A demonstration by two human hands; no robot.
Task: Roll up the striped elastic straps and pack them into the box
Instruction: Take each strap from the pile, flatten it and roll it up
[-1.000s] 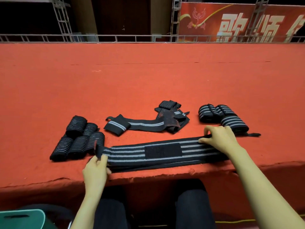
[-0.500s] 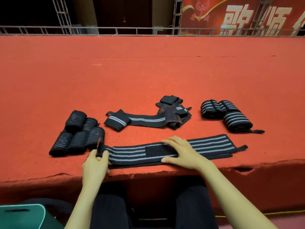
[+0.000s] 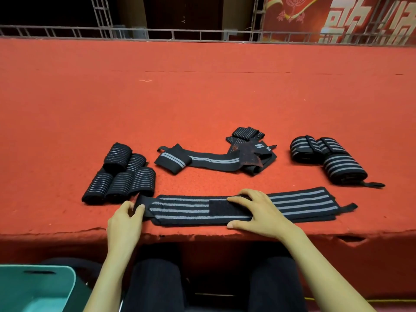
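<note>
As my left hand [image 3: 126, 219] pinches the striped elastic strap [image 3: 184, 207] at its end, right hand [image 3: 258, 213] flat mid-strap, it seems limp, springy: roll from that end.

The flat strap [image 3: 292, 203] nearest me is black with grey stripes along its length, and a plain black patch [image 3: 222, 207] sits over them in the middle. The rolled straps [image 3: 119, 174] on my left are black with thin grey lines ringing each roll. The loose strap [image 3: 213, 159] is black with two grey stripes down its middle and a rusty red speckled piece at one end. The rolls [image 3: 326, 158] on my right are black with broad grey bands. The carpet [image 3: 202, 97] is orange-red, the box [image 3: 56, 280] teal, my trousers [image 3: 155, 284] black, the banner [image 3: 337, 19] red with white characters
</note>
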